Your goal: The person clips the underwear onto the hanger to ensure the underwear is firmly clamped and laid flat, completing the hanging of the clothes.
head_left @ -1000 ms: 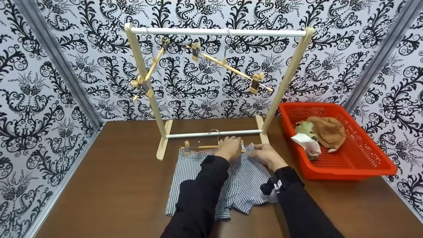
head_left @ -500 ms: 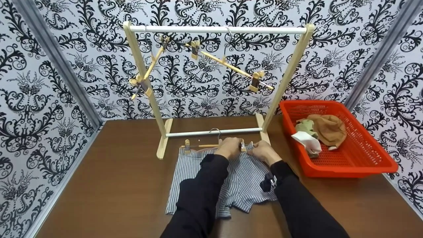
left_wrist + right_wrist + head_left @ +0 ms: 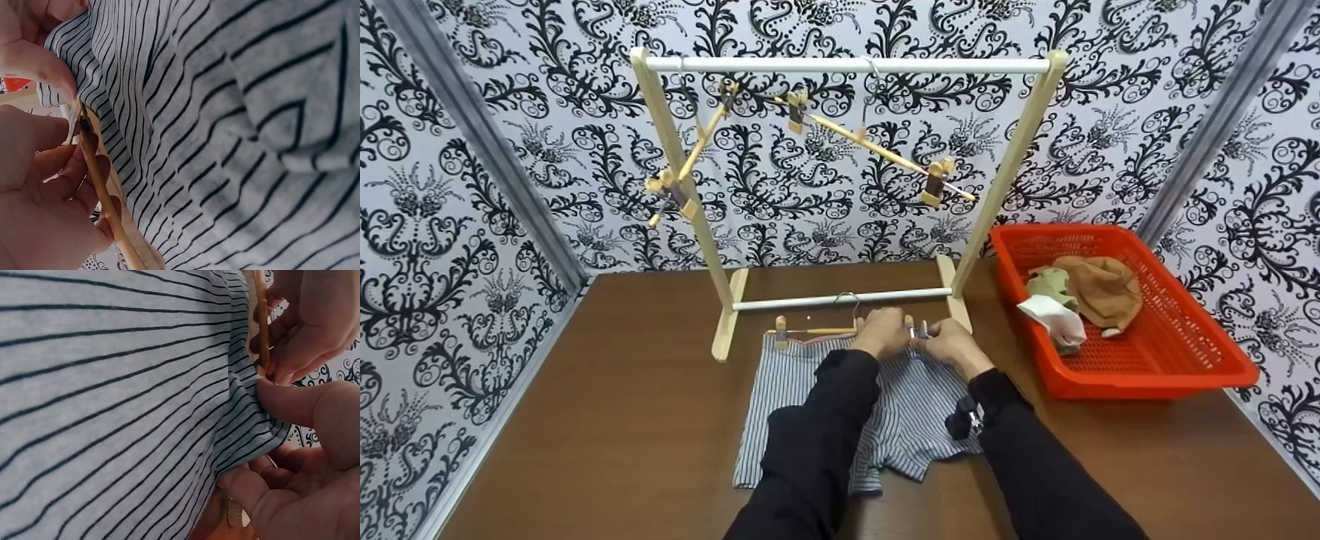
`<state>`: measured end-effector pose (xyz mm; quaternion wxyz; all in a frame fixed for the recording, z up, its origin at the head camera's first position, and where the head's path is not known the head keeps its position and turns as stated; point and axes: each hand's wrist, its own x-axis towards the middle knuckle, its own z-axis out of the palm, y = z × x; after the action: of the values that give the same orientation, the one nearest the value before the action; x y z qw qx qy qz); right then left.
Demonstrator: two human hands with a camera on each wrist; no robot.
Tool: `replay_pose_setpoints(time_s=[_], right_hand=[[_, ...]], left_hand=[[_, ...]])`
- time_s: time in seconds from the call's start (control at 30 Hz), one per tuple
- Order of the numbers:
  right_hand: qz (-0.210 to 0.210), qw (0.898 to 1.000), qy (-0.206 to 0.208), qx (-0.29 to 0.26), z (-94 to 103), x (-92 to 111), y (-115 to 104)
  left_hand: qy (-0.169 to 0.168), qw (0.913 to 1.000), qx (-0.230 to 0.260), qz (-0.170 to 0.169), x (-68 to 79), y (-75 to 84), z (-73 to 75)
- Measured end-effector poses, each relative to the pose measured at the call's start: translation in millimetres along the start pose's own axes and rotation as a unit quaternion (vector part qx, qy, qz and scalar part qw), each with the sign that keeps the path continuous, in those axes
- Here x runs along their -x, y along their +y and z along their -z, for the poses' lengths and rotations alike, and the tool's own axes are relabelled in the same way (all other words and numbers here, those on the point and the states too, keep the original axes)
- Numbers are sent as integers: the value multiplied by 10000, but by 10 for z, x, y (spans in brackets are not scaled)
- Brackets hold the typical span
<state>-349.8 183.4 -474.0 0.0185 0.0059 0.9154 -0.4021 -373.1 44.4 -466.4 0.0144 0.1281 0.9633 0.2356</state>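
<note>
Striped shorts [image 3: 787,397] lie flat on the brown table, with their waistband along a wooden clip hanger [image 3: 829,331]. The hanger's left clip [image 3: 781,334] sits on the waistband. My left hand [image 3: 883,332] grips the hanger's bar [image 3: 104,191] beside its right clip [image 3: 910,328], fingers curled under it in the left wrist view. Close on the other side of that clip, my right hand [image 3: 952,345] pinches the waistband's corner [image 3: 247,439] between thumb and fingers. Whether the right clip's jaws are spread is hard to tell.
A wooden rack [image 3: 847,65] stands behind, with two clip hangers [image 3: 877,148] on its top bar. To the right, a red basket [image 3: 1170,381] contains brown cloth [image 3: 1102,289], green cloth [image 3: 1050,283] and white cloth [image 3: 1054,319]. Patterned walls enclose the table [image 3: 622,420].
My right hand has shifted left, bringing the waistband corner up against the right clip. My left hand stays at the hanger. The head view has moved slightly.
</note>
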Motion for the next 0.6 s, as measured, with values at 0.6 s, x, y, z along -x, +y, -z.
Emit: replay_pose_setpoints(time_s=[0.6], right_hand=[[-416,9882,-86,-1475,-26,6,12]], left_hand=[[246,9966,775,-156,-21,-31,75]])
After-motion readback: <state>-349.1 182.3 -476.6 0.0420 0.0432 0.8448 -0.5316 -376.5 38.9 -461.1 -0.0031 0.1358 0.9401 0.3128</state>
